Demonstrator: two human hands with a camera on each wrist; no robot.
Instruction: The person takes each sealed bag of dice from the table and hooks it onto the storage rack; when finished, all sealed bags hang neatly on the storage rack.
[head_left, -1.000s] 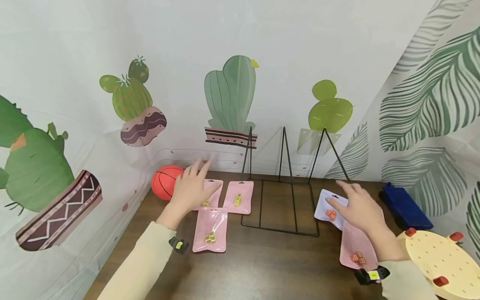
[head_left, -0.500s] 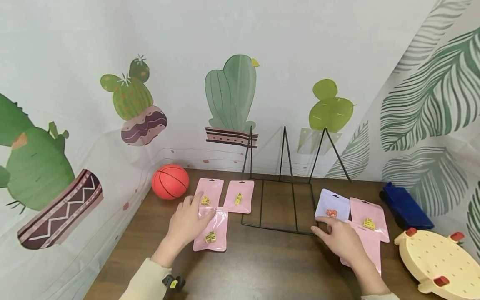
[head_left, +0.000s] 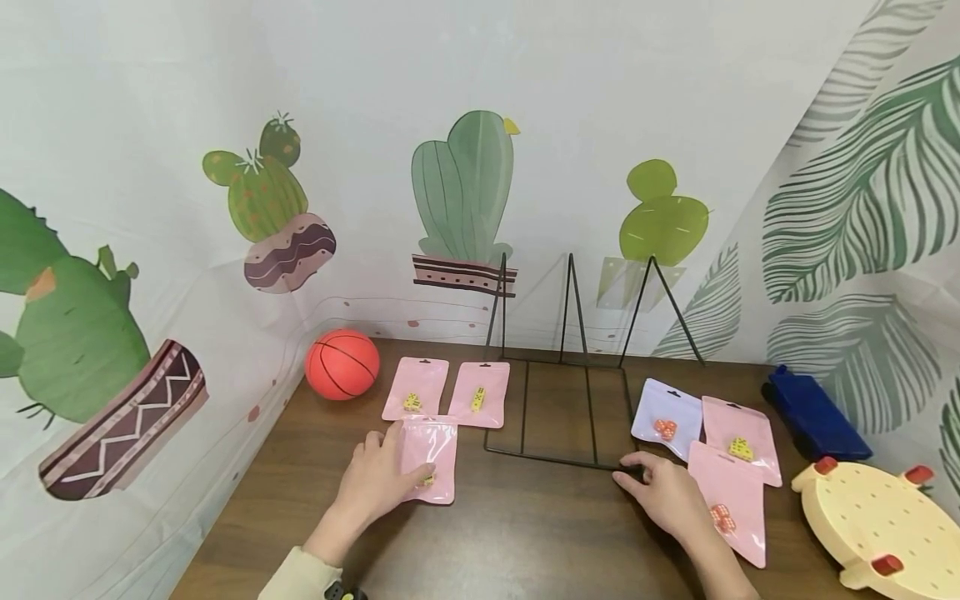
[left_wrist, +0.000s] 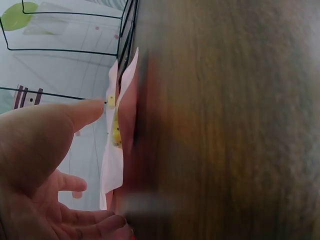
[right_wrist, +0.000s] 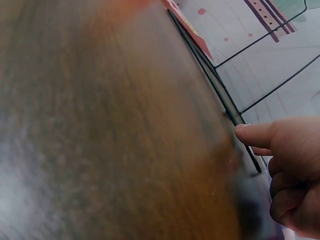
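Observation:
In the head view my left hand (head_left: pixel 372 479) is over the left side of the front pink zip bag (head_left: pixel 441 447), which has yellow dice in it. The left wrist view shows that thumb (left_wrist: pixel 87 114) extended over the bag, apart from the fingers. My right hand (head_left: pixel 666 497) pinches the near right corner of a black wire rack (head_left: pixel 555 460) between thumb and forefinger. The other fingers of that hand curl in, as seen in the right wrist view. Two more pink bags with yellow dice, one far left (head_left: pixel 420 379) and one beside it (head_left: pixel 491 379), lie behind the left hand.
Right of the rack lie a lavender bag (head_left: pixel 678 400) with orange dice and two pink bags, one behind (head_left: pixel 757 425) and one in front (head_left: pixel 731 479). A red ball (head_left: pixel 342 364) sits back left. A blue object (head_left: pixel 817 412) and a cream pegged disc (head_left: pixel 885 525) stand far right.
Both hands have come down toward the near side of the table. The left has reached the front pink bag; the right has moved left off the bags and taken the rack's corner.

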